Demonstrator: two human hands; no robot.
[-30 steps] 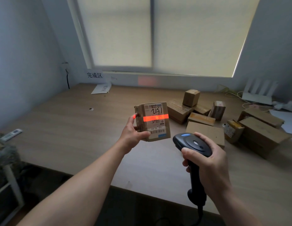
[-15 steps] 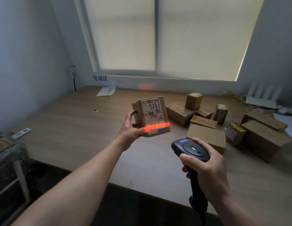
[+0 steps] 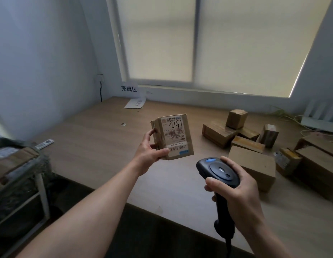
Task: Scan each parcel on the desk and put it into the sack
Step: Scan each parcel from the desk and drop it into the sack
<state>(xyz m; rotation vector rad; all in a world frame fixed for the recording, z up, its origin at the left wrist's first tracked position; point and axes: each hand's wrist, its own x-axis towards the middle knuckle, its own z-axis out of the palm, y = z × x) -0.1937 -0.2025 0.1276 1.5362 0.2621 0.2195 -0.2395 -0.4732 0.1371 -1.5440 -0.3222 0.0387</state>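
- Scan light is what has changed: the red bar that lay across the parcel (image 3: 173, 135) a moment ago, sliding down its label to the barcode, has gone out, and a blue lamp (image 3: 209, 160) glows on the head of the scanner (image 3: 217, 172). I take that to mean the read went through, so this parcel looks ready for the sack (image 3: 31, 165).
- The left hand (image 3: 150, 151) holds the parcel up off the desk (image 3: 98, 142), label toward the person. The thumb is pressed on the lower front corner, its tip just short of the barcode, and the other fingers are curled round the left edge.
- The right hand (image 3: 240, 192) is wrapped round the scanner's handle, with the thumb lying under the head. The trigger finger is hidden, so I cannot tell whether it is squeezing.
- The sack stands well out beyond the left hand's knuckles, off the desk's end, with boxes already in it. The other parcels (image 3: 253, 164) lie just past the right hand's fingertips.
- The handwriting above the left thumb reads roughly "2151". A printed line by the barcode looks like "530-D5 094". A wall sign (image 3: 129, 88) reads "完成区".
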